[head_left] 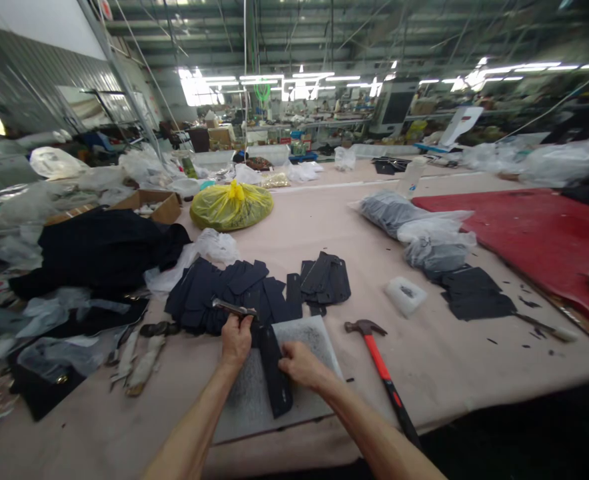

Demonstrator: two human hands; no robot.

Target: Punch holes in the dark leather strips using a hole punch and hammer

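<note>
My left hand (236,340) is closed around a metal tool (232,307) at the upper end of a long dark fabric piece (274,373). At that piece's right edge, my right hand (297,363) pinches it with bent fingers. The piece lies over a pale worn board (314,340) at the table's front. Behind my hands spreads a heap of dark cut pieces (214,290), with a smaller stack (325,279) to its right. A hammer (378,360) with a red and black handle rests right of the board.
Cutters with wrapped handles (145,363) lie at left, near dark cloth (104,250). A yellow bag (232,205) sits farther back. To the right are a white block (405,296), dark pieces (477,293), a filled clear bag (394,213) and a red board (534,227).
</note>
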